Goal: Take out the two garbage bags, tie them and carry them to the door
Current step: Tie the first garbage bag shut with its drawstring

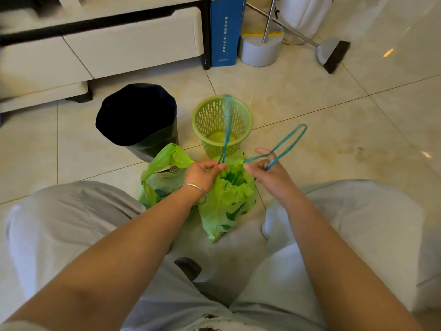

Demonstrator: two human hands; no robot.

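Note:
Two green garbage bags sit on the floor between my knees. The right bag (226, 206) has a gathered mouth with two teal drawstring loops. My left hand (202, 172), with a silver bangle on the wrist, pinches one loop (226, 120), which stands up over the green basket. My right hand (269, 172) holds the other loop (286, 142), stretched out to the right. The left bag (162, 175) lies slumped and open-topped behind my left wrist, partly hidden by it.
A green plastic basket (245, 115) and a dark bin (136, 115) stand on the tiled floor just beyond the bags. A low white cabinet (119, 44), a blue book (224, 32), a round stand base (260, 48) and a broom (331, 53) lie farther back.

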